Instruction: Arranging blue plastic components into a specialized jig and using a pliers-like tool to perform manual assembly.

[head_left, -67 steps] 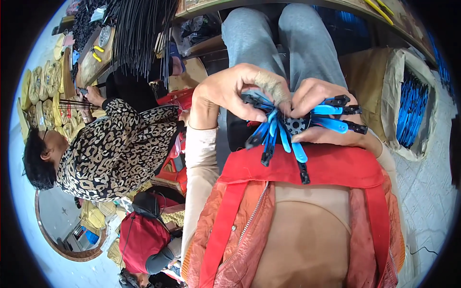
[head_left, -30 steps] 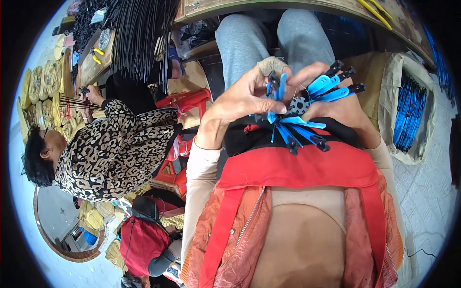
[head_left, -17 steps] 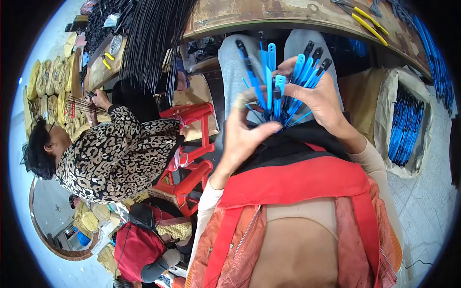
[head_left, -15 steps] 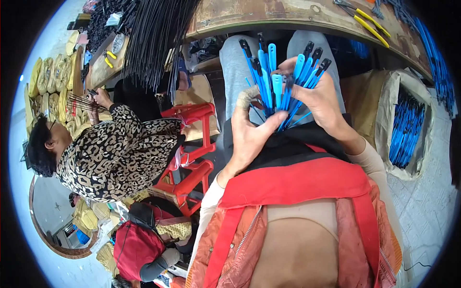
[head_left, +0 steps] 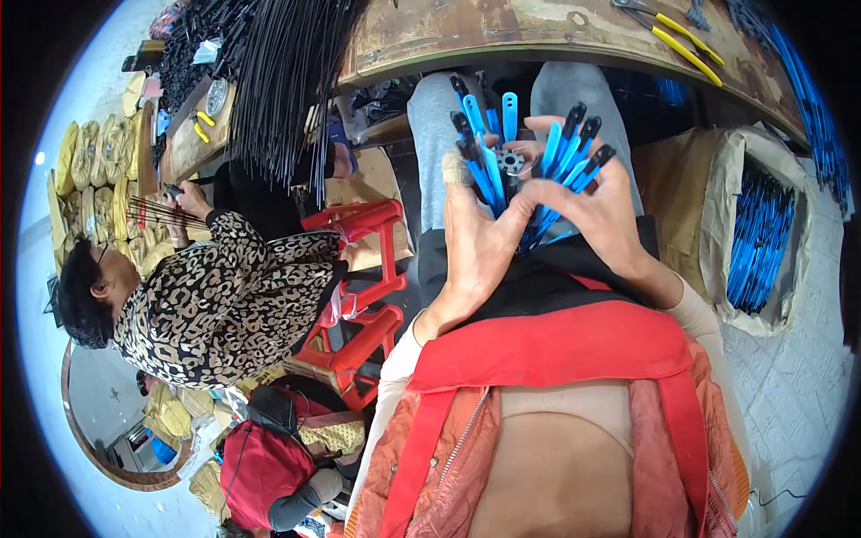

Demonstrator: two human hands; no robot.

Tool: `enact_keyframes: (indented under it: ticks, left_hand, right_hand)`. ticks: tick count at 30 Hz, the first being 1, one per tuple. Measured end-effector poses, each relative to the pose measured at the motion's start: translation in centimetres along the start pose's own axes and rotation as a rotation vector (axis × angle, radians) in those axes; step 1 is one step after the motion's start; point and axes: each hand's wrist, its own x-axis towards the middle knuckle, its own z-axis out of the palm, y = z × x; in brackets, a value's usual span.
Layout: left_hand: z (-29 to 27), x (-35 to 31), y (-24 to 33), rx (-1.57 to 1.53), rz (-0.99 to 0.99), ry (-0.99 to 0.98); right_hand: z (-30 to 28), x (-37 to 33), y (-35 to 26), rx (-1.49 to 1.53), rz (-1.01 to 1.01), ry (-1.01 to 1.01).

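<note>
The hub, hidden a moment ago, now shows; our left hand and right hand, fingers half-curled, hold strips.

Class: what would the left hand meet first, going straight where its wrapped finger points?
The left hand would probably meet the grey-trousered left leg, then perhaps the wooden table; depth is unclear.

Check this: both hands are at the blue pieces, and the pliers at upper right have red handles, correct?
Not quite: in the head view, those pliers have yellow handles, not red. The left hand and right hand are at the blue pieces.
</note>
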Motion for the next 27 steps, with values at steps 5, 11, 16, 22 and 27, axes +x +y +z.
enact_keyframes:
  ticks: [5, 11, 16, 22, 27]
  left_hand:
    - [0.4, 0.2, -0.2, 0.106, -0.031, 0.07]
    - [0.3, 0.2, -0.4, 0.094, 0.008, 0.055]
    - [0.0, 0.0, -1.0, 0.107, 0.014, 0.047]
    - [-1.0, -0.2, 0.1, 0.018, -0.004, -0.04]
    - [-3.6, 0.2, 0.7, -0.192, -0.08, -0.233]
  right_hand:
    - [-0.7, -0.8, 0.4, 0.149, -0.08, -0.124]
    - [-1.1, -0.7, 0.9, -0.024, -0.151, -0.094]
    - [-1.3, -0.7, 0.9, -0.009, -0.113, -0.084]
    - [-1.3, -1.2, 0.6, 0.084, -0.109, -0.093]
    - [-1.6, -2.0, 0.0, 0.324, 0.087, -0.163]
